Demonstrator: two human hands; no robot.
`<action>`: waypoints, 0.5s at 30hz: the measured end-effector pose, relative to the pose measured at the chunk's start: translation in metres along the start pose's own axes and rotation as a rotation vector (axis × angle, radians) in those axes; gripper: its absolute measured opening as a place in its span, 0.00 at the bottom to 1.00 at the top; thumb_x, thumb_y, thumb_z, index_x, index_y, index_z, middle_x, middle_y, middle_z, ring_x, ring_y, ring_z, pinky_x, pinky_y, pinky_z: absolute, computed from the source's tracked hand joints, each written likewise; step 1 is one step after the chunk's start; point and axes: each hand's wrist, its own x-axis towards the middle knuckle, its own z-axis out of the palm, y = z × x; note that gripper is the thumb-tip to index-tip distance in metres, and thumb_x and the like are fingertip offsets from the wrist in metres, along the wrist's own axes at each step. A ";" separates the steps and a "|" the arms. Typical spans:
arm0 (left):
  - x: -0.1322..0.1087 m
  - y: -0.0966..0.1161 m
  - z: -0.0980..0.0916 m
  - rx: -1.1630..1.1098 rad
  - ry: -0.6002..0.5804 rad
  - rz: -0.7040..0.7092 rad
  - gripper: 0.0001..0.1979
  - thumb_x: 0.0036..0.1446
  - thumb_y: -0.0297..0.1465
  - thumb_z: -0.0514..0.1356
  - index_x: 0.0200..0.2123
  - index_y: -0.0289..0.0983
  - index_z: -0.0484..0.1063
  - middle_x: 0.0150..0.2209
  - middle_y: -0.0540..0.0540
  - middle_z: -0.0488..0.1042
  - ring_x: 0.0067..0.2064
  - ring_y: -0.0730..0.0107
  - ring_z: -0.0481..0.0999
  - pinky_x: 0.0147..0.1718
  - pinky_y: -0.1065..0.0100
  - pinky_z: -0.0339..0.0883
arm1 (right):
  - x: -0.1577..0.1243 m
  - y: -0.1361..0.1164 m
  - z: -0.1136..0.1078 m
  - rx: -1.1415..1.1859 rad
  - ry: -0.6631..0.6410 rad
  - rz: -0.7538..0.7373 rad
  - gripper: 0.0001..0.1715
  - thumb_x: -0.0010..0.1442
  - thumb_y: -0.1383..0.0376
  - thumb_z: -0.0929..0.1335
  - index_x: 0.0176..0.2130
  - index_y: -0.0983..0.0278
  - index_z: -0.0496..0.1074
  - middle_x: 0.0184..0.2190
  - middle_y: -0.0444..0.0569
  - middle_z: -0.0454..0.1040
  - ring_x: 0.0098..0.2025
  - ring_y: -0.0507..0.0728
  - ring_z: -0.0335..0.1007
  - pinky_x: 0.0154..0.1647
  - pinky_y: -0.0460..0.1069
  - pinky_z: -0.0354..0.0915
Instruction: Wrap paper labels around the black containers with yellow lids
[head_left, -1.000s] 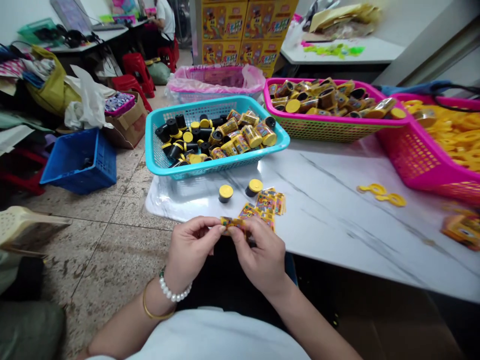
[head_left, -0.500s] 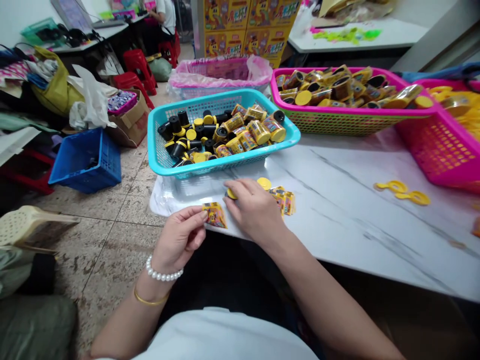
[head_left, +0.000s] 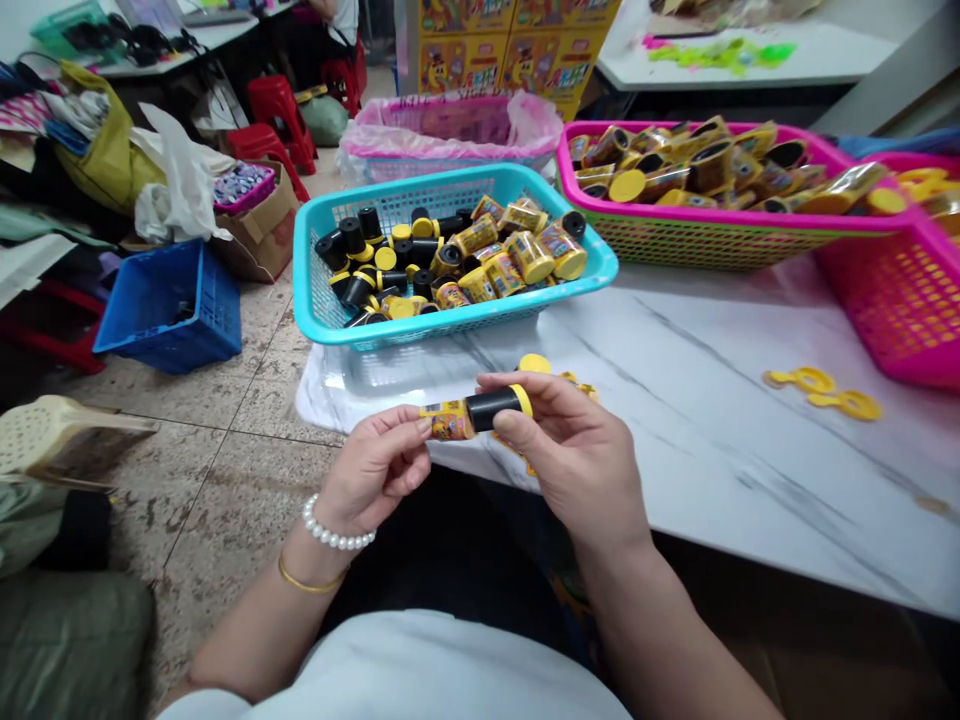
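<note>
Between thumb and fingers, my left hand [head_left: 390,450] pinches a printed yellow label sleeve [head_left: 447,420]. My right hand [head_left: 581,450] grips a black canister [head_left: 489,408] with a yellow cap, lying sideways in the air over the table's front edge. The canister's black end meets the sleeve's right end; how far it is inside I cannot tell. Behind my right hand a yellow cap [head_left: 534,363] rests on the table. More printed sleeves [head_left: 581,386] lie there, mostly hidden by that hand.
A turquoise basket [head_left: 450,322] holds black canisters and labelled ones. Pink baskets [head_left: 750,222] with labelled pieces stand right of it. Yellow ring-shaped parts [head_left: 825,390] lie on the marble-patterned table [head_left: 712,450]. A blue crate [head_left: 169,310] is on the floor at left.
My right hand has lifted the black canister off the table and turned it sideways against the sleeve. My left hand has shifted slightly right, still pinching the sleeve, which now looks opened out.
</note>
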 end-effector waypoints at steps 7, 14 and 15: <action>0.006 0.000 0.006 -0.164 -0.001 0.030 0.17 0.44 0.34 0.73 0.29 0.35 0.68 0.15 0.58 0.64 0.12 0.89 0.51 0.10 0.82 0.39 | -0.012 0.002 0.003 -0.083 0.015 -0.106 0.15 0.59 0.64 0.75 0.46 0.59 0.74 0.43 0.49 0.82 0.43 0.57 0.83 0.46 0.50 0.79; 0.007 0.000 0.005 -0.164 -0.011 0.016 0.18 0.45 0.35 0.73 0.29 0.36 0.67 0.16 0.58 0.66 0.11 0.88 0.52 0.09 0.82 0.40 | -0.017 0.002 0.001 -0.267 0.011 -0.184 0.16 0.59 0.65 0.74 0.48 0.59 0.74 0.45 0.50 0.82 0.44 0.58 0.82 0.49 0.52 0.79; 0.007 -0.001 0.005 -0.143 -0.011 0.020 0.20 0.43 0.37 0.74 0.29 0.36 0.67 0.15 0.57 0.66 0.11 0.87 0.53 0.09 0.82 0.40 | -0.016 0.003 0.001 -0.265 0.009 -0.183 0.16 0.60 0.65 0.74 0.48 0.60 0.73 0.46 0.51 0.82 0.45 0.58 0.82 0.49 0.52 0.79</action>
